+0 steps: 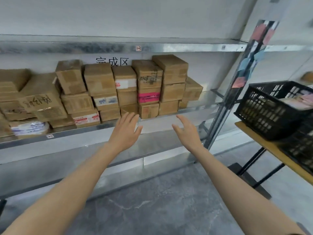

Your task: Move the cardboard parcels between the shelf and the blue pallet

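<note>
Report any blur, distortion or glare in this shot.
Head view: wide-angle lens bows the shelf beam and tilts the upright post; far-left parcels are smeared soft; light is flat, without hard shadows; left hand and right hand look sharper.

**Storeroom or parcel-handling area.** A galvanised steel shelf [94, 127] spans the view from 9 to 2 o'clock, with a slotted upright [225, 102] at its 2 o'clock end. It carries taped cardboard parcels [100, 78] stacked up to three high, several bearing shipping labels [126, 83]. A printed wall sign [111, 61] at 12 o'clock stands behind the stacks, partly hidden. At 3 o'clock a black plastic crate [264, 112] sits on a wooden tabletop [271, 150]. A grey, stone-patterned floor [160, 200] lies at 6 o'clock.
</note>
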